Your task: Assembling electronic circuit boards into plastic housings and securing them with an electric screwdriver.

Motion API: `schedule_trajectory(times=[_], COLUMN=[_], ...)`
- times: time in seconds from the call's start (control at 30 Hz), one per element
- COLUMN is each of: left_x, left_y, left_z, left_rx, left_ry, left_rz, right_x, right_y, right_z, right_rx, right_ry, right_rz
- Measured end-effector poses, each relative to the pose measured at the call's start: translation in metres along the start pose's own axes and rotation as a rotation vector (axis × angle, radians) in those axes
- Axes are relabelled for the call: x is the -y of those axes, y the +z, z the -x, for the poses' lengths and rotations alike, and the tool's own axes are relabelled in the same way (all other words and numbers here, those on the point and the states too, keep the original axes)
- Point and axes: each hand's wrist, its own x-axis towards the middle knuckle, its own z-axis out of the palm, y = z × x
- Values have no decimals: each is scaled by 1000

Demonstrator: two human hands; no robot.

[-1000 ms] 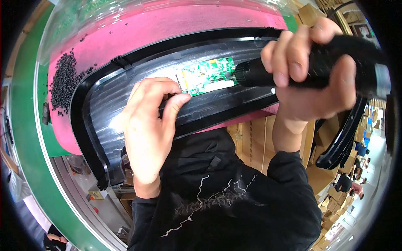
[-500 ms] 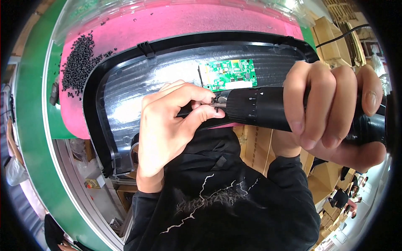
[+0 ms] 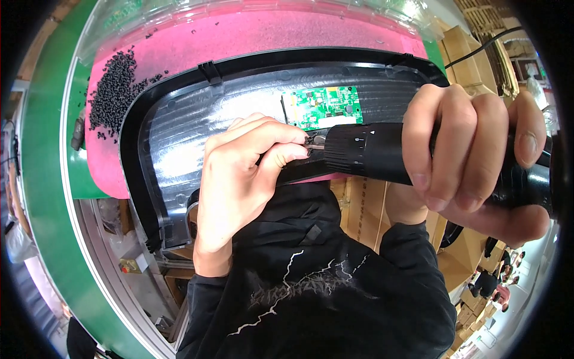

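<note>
My right hand point(image 3: 472, 155) is wrapped round a black electric screwdriver point(image 3: 368, 151), held nearly level with its tip pointing left. At that tip, the thumb and forefinger of my left hand point(image 3: 248, 161) pinch small black screws point(image 3: 310, 143) against the metal bit. How many screws the fingers cover cannot be made out. Behind the hands lies a large black plastic panel point(image 3: 209, 75) with a raised rim and a glossy inner face. A green circuit board point(image 3: 326, 107) rests on the panel, just beyond the screwdriver's nose.
A heap of small black screws point(image 3: 113, 90) lies on the pink mat point(image 3: 251, 36) at the far left. Clear plastic packaging point(image 3: 197, 12) lines the mat's far edge. Cardboard boxes point(image 3: 469, 57) stand on the right, with a black cable point(image 3: 484, 46) crossing them.
My left fingertips have shifted slightly left, drawing back along the screwdriver bit. The panel and board appear slightly shifted left. Both hands keep their grip.
</note>
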Motion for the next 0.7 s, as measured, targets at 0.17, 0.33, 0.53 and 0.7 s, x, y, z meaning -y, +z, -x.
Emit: schedule_trajectory(times=[0.17,0.33,0.53,0.7], left_x=[-1,1,2,0], left_y=[-1,1,-2,1], left_z=[3,3,2,3], left_rx=[-10,5,-12,-192], left_ry=[-18,-27,4,-15], left_rz=[43,117,58,-15], right_x=[1,4,6,5], right_y=[5,2,4,-2], right_z=[-4,-9,-14,-21], right_rx=[69,137,211,265], right_ry=[26,46,73,100], right_rz=[11,24,45,69])
